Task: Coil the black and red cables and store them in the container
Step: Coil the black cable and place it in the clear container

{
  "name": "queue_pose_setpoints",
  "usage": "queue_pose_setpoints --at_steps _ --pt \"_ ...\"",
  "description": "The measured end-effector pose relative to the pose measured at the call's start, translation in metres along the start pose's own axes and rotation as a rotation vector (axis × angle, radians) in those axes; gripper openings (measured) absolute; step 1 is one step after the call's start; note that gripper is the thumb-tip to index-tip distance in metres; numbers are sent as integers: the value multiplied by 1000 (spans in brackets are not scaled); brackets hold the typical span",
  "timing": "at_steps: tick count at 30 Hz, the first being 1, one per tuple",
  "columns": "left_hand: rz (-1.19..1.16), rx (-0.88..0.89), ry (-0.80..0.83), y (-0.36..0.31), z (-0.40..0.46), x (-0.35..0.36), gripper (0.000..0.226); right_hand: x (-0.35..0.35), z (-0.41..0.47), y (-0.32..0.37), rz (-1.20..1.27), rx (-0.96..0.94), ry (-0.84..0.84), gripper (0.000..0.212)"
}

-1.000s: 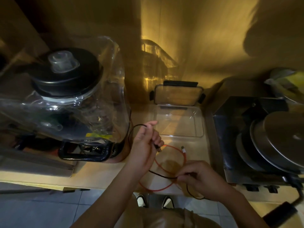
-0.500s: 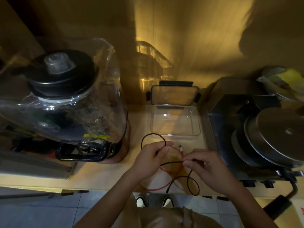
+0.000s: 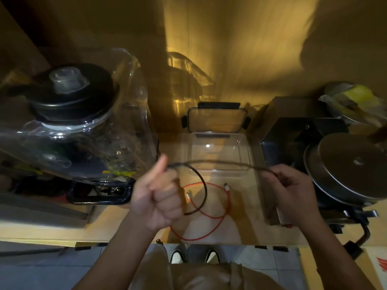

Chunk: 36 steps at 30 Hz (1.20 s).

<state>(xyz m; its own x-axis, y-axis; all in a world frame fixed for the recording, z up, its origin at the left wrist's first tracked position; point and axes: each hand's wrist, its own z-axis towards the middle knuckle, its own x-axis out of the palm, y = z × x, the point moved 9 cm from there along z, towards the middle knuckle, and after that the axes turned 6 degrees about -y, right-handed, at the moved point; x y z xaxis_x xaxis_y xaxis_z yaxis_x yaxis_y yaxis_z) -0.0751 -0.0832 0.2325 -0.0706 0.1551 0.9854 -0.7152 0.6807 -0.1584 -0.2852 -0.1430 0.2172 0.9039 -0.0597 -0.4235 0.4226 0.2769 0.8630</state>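
Observation:
The black cable (image 3: pixel 211 163) stretches taut between my two hands above the counter. My left hand (image 3: pixel 159 195) grips it in a fist with the thumb up, and a loop of it hangs down past the fist. My right hand (image 3: pixel 293 191) pinches the other end. The red cable (image 3: pixel 227 208) lies in a loose ring on the counter below my hands. An open clear container (image 3: pixel 247 155) stands just behind, with its lid (image 3: pixel 216 120) propped against the wall.
A large blender with a black lid (image 3: pixel 71 97) stands at the left. A metal stove with a covered pot (image 3: pixel 351 166) fills the right. The counter's front edge (image 3: pixel 125 241) runs below my wrists.
My hands have moved apart and risen, pulling the black cable straight across the container's front. The loop that hung under my right hand is gone. The red cable stays on the counter.

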Motion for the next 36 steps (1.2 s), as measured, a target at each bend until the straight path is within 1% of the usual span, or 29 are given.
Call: queue_pose_setpoints --at_steps 1,2,4,5,8,9,11,13,14,16,19,20,22,24,25,26,27,28,29,30,31,33,34,36 --pt "-81 62 32 -9 -2 11 52 -5 0 -3 -2 13 -21 36" --pt "-132 116 53 -17 -4 21 52 -7 1 -6 -14 29 -24 34" --pt "-193 195 58 -25 -7 31 52 -2 -1 -11 -39 62 7 22" --pt "-207 216 52 -27 -7 34 51 1 -2 -10 -38 69 20 20" --pt "-240 263 16 -29 -8 35 51 5 -5 -7 -11 67 -1 23" --pt "-268 276 9 -30 -10 32 51 5 -5 -7 0 72 -18 21" --pt "-319 301 -9 -32 -13 28 53 4 -6 -10 -4 91 -46 8" --pt "-319 333 -36 -36 -16 26 53 3 -8 -14 -58 108 -58 11" --pt "-291 357 -50 -39 -17 26 49 3 -9 -16 -93 115 -61 12" --pt "-189 417 -76 -45 -18 28 43 3 -12 -19 -158 119 -60 13" --pt "18 572 -156 -56 -18 31 51 10 -16 -14 -261 19 18 17" --pt "124 638 -197 -59 -17 32 52 16 -17 -11 -286 -17 78 18" --pt "383 729 -307 -61 -10 29 52 36 -23 -6 -286 -52 262 18" --pt "749 760 -437 -60 -2 23 50 59 -34 0 -260 -60 476 14" --pt "998 750 -521 -60 1 18 49 67 -39 4 -247 -58 551 13" --pt "1284 704 -623 -58 5 11 47 71 -42 9 -224 -60 585 12" --pt "1544 610 -696 -54 8 0 41 71 -41 15 -195 -67 578 11" --pt "1740 475 -726 -48 11 -13 32 67 -38 22 -167 -80 537 11" --pt "1870 340 -726 -39 13 -27 28 61 -34 29 -148 -103 474 10" --pt "1934 216 -702 -30 12 -40 27 54 -29 34 -141 -125 402 11" --pt "1927 104 -674 -20 12 -49 25 47 -25 38 -142 -142 333 13" --pt "1806 -56 -638 -1 10 -59 26 37 -19 41 -148 -149 231 14" --pt "1768 -89 -634 3 9 -58 28 33 -18 41 -157 -148 193 13" --pt "1761 -82 -607 6 9 -51 50 25 -17 38 -163 -137 121 16"
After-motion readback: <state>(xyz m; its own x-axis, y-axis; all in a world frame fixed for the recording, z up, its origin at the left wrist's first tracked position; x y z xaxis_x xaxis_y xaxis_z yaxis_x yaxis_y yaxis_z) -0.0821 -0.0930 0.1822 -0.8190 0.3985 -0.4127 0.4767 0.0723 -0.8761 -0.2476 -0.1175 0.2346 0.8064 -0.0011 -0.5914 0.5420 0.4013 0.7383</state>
